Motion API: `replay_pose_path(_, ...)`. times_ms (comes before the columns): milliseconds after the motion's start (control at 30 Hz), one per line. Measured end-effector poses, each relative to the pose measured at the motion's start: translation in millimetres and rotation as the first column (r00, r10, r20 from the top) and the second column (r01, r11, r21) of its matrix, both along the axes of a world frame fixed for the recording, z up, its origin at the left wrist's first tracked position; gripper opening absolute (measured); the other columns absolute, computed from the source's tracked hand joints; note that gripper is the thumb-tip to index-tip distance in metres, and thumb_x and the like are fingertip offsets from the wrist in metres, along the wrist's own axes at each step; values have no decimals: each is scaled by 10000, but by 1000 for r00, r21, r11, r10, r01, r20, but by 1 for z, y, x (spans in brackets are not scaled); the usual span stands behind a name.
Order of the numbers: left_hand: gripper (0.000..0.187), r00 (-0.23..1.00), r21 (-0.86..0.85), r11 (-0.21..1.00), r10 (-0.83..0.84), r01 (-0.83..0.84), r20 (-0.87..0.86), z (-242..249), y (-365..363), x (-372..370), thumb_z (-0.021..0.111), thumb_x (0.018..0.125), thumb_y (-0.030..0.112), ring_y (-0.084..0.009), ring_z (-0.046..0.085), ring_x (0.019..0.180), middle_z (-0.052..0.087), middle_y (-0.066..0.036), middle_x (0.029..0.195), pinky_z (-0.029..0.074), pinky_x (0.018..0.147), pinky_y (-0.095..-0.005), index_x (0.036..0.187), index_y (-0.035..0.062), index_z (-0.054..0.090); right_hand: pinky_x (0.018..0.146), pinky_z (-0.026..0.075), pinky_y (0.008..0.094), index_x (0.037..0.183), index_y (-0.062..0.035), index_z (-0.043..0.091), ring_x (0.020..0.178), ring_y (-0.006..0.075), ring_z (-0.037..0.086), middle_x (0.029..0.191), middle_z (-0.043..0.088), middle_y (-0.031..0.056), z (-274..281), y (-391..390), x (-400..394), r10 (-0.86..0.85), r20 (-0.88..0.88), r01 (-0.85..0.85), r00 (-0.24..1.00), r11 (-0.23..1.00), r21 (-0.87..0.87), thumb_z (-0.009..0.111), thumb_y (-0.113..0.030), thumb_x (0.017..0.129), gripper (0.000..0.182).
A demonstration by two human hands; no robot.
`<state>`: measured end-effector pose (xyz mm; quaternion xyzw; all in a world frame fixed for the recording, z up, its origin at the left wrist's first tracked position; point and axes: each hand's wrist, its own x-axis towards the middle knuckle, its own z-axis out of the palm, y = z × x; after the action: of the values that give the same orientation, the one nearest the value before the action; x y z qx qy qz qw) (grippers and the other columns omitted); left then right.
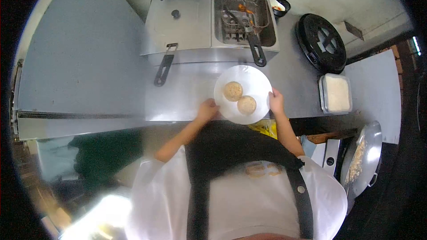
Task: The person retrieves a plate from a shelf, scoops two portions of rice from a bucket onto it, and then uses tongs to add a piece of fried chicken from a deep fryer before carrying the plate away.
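A white plate (225, 110) with two round, pale brown patties (233, 91) is held in front of the body, above the front edge of the steel counter. My left hand (207, 110) is closed on the plate's lower left edge. At the right rim, my right hand (276, 101) grips the plate, its thumb on top. Beyond the plate stands a steel fryer (187, 22). Its open right well holds a wire basket (247, 9) with a black handle, and a few orange-brown bits lie inside. The left well is covered by a lid.
A black round appliance (321, 43) and a lidded container (337, 93) of pale contents sit right on the counter (284, 75). Behind the fryer's right corner is a small black bowl (279, 6). A large metal pan (367, 158) with food pieces stands lower right.
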<state>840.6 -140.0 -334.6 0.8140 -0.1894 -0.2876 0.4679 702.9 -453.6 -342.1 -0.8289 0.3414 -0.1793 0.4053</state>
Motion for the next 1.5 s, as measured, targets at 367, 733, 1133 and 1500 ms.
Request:
replay_pose_path(367,561,615,-550,536,-71,-640,-785,166,130,61,332,955,502,-243,618,836,617,-177,1068,508,705,-325,1202,31,512,799,475,270,1028,-24,663,897,140,613,974,663,79,328,45,131,364,343,-170,866,860,-482,596,-116,883,184)
replay_pose_path(733,290,509,-571,579,-287,-582,-811,169,119,108,539,915,231,-134,514,647,575,-65,837,416,523,-239,1133,39,535,777,511,430,932,-95,700,862,337,645,910,675,159,237,178,416,685,-319,-716,655,428,-552,642,-275,789,237)
replay_pose_path(1133,269,585,-600,564,-236,-568,-776,192,116,87,525,907,129,-60,382,539,488,1,771,257,380,-186,1156,45,466,819,504,423,917,-67,702,927,314,652,980,677,155,233,205,438,368,-603,-706,707,409,-578,721,-319,706,330)
replay_pose_path(1500,249,681,-629,595,-178,-501,-711,209,124,81,514,886,110,-38,353,511,464,21,741,236,366,-177,1126,67,465,776,498,433,920,-120,725,890,303,652,918,685,145,270,189,450,432,-537,-678,725,308,-668,692,-441,693,394)
